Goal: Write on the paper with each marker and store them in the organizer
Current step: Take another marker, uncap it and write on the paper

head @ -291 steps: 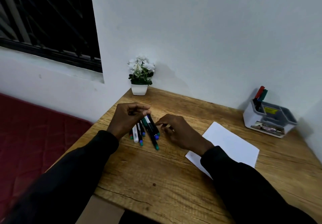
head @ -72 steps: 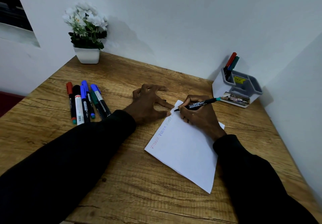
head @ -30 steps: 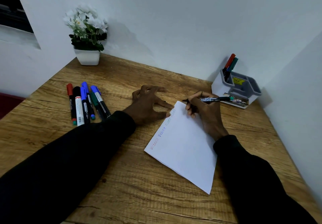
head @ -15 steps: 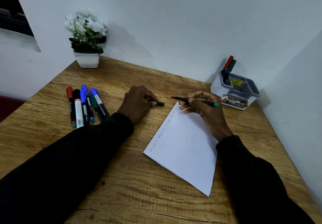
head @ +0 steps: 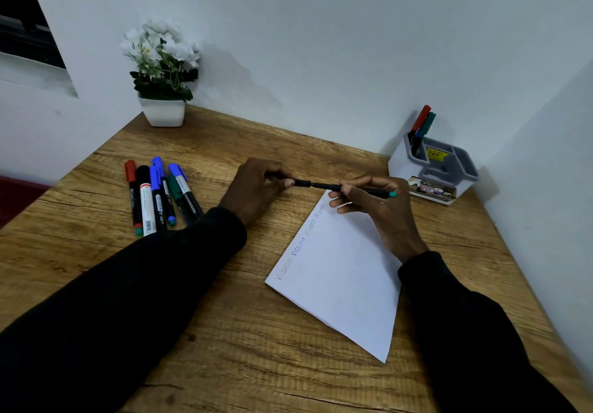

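Note:
My right hand (head: 372,202) grips a black marker with a green end (head: 369,190), held level above the top corner of the white paper (head: 343,271). My left hand (head: 256,188) pinches the marker's black cap (head: 301,183), which meets the marker's tip. Three written words in red, blue and green run along the paper's left edge. Several more markers (head: 160,194) lie side by side on the desk at the left. The grey and white organizer (head: 433,168) stands at the back right with a red and a green marker upright in it.
A white pot of white flowers (head: 162,75) stands at the back left by the wall. Walls close the desk at the back and right. The wooden desk (head: 224,348) drops off at its left edge.
My right hand lifted the marker off the paper and turned it level. My left hand left the paper's edge with the cap and brought it rightward onto the marker's tip.

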